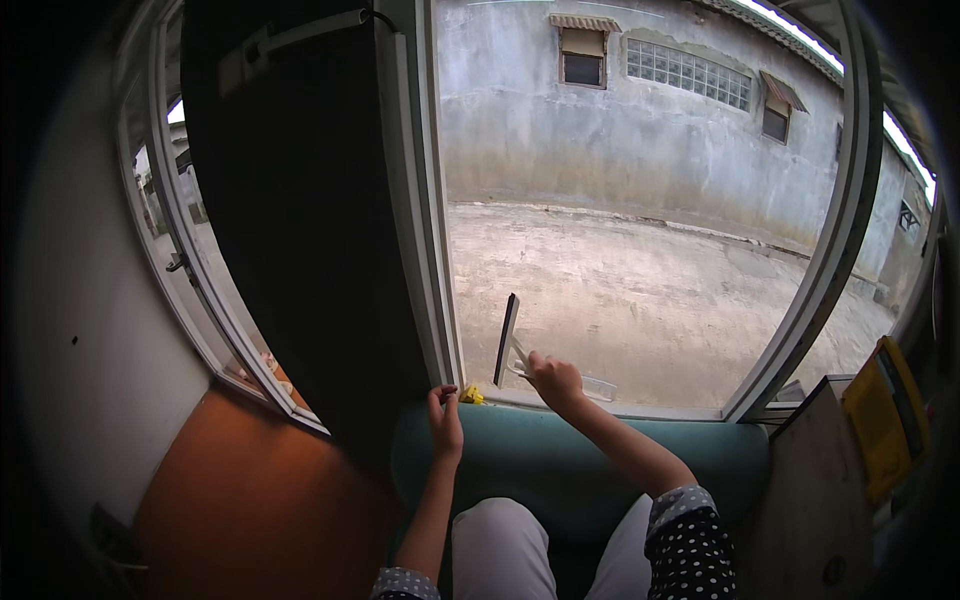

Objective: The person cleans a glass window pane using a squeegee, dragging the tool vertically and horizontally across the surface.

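Note:
My right hand grips the pale handle of a window squeegee. Its dark blade stands nearly upright against or just in front of the large window pane; I cannot tell whether it touches the glass. My left hand is raised with bent fingers by the lower left corner of the white window frame. Something dark red shows at its fingertips, too small to tell if it is a held object. Right beside those fingers lies a small yellow item at the sill.
A teal padded backrest runs below the window, in front of my knees. A dark wall panel and a glass door stand left, above an orange floor. At right are a wooden cabinet and a yellow object.

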Demonstrator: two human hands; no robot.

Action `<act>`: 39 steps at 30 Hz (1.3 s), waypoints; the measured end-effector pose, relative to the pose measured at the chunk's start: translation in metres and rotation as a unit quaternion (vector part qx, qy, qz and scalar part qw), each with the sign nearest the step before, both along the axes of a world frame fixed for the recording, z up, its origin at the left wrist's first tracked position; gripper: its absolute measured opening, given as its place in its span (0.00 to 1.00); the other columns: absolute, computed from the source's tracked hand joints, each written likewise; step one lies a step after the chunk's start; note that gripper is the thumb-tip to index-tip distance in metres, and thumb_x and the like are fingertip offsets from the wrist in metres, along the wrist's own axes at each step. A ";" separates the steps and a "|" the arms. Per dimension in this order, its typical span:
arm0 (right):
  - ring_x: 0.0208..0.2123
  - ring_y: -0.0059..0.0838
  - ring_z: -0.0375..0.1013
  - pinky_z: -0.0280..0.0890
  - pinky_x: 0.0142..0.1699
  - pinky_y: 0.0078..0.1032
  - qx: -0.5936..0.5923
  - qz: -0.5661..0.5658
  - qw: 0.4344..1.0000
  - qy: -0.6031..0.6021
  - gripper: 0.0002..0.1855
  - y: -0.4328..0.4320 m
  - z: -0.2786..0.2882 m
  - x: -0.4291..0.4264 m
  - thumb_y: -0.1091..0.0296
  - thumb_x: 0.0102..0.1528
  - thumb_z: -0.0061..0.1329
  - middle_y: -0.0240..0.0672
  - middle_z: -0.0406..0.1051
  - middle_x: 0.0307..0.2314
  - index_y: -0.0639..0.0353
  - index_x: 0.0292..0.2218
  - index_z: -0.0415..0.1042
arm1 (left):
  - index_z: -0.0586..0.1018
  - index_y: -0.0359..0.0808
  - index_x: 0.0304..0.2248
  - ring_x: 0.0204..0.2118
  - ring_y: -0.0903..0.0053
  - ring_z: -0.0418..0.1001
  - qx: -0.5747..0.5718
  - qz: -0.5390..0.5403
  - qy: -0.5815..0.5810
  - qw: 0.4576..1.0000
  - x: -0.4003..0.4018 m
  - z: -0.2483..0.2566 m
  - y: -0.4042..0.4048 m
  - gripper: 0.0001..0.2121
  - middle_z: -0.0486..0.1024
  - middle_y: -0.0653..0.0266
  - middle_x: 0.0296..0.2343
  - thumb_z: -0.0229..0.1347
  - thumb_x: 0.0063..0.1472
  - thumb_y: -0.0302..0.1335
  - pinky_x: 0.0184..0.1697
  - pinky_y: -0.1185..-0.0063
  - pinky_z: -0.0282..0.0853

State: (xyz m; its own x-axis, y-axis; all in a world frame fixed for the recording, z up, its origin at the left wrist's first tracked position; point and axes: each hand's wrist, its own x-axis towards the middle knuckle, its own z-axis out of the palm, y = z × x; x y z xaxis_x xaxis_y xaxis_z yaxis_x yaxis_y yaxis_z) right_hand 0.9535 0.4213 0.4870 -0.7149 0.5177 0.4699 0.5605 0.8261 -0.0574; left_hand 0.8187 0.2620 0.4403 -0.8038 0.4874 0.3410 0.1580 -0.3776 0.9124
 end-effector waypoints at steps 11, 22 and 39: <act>0.18 0.40 0.71 0.65 0.21 0.32 0.010 0.026 1.000 -0.004 0.20 -0.022 -0.013 0.002 0.50 0.46 0.48 0.42 0.68 0.14 0.60 0.27 0.62 | 0.68 0.32 0.34 0.36 0.79 0.63 0.020 -0.049 -0.034 0.998 0.026 0.000 0.038 0.07 0.67 0.64 0.32 0.43 0.56 0.24 0.43 0.82 0.58; 0.16 0.36 0.71 0.66 0.19 0.28 0.030 0.028 0.999 0.009 0.25 -0.007 -0.043 -0.025 0.41 0.47 0.44 0.39 0.68 0.12 0.59 0.24 0.63 | 0.68 0.33 0.34 0.35 0.80 0.63 0.028 -0.030 -0.024 0.999 0.015 -0.012 0.028 0.07 0.67 0.65 0.31 0.44 0.55 0.24 0.43 0.82 0.58; 0.14 0.37 0.70 0.65 0.19 0.31 0.059 -0.159 0.986 0.004 0.27 0.042 -0.030 0.227 0.38 0.44 0.46 0.38 0.67 0.11 0.58 0.22 0.64 | 0.67 0.32 0.33 0.35 0.78 0.63 -0.014 -0.131 0.023 0.991 0.108 0.001 0.075 0.07 0.67 0.63 0.31 0.43 0.53 0.22 0.43 0.80 0.58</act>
